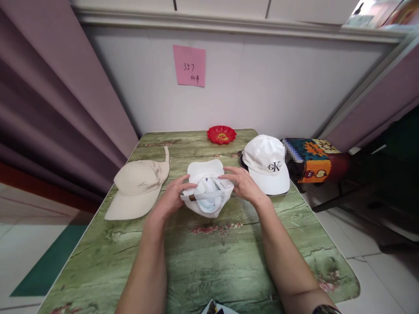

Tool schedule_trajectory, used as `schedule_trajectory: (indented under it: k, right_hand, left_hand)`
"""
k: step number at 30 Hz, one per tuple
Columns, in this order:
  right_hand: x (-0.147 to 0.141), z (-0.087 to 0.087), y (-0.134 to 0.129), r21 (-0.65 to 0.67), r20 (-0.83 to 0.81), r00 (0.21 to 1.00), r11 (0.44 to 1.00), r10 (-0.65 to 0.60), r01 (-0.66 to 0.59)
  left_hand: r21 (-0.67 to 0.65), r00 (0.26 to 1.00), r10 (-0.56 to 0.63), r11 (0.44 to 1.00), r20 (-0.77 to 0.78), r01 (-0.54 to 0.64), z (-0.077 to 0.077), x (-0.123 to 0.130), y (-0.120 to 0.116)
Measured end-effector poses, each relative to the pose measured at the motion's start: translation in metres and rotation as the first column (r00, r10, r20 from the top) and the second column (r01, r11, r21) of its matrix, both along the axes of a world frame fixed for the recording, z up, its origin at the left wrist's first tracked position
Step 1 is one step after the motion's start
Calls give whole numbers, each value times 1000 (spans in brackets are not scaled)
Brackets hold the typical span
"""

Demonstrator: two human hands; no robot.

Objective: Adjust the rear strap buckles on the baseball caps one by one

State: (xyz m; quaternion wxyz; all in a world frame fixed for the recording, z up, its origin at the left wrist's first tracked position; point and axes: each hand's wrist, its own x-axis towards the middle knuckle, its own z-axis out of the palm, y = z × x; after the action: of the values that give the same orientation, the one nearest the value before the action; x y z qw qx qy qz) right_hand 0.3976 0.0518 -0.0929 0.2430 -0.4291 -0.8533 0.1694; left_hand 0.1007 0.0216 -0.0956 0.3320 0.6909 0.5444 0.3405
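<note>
A white baseball cap (211,207) is in the middle of the table, its brim pointing to the far side. Its inside and its back strap, with a small brown piece on it, face me. My left hand (172,194) grips the cap's left side, fingers over the edge near the brim. On the opposite side, my right hand (244,183) holds the cap with its fingertips at the rim and brim. To the left lies a beige cap (139,185), strap end sticking up. A white cap with black "CK" lettering (265,163) sits to the right, seemingly on something dark.
A red scalloped dish (221,135) stands at the far edge of the green wood-patterned table (222,261). A pink note (190,65) is stuck on the wall. Beyond the right edge is a colourful printed item (316,161). A partly cut-off printed object (218,308) lies at the near edge.
</note>
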Motion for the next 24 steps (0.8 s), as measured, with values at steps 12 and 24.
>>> schedule_trajectory:
  k: [12, 24]
  right_hand:
    - [-19, 39, -23, -369, -757, 633, 904, -159, -214]
    - [-57, 32, -33, -605, -782, 264, 584, -565, -542]
  left_hand:
    - [-193, 627, 217, 975, 748, -107, 45, 12, -23]
    - [-266, 402, 184, 951, 897, 160, 53, 68, -20]
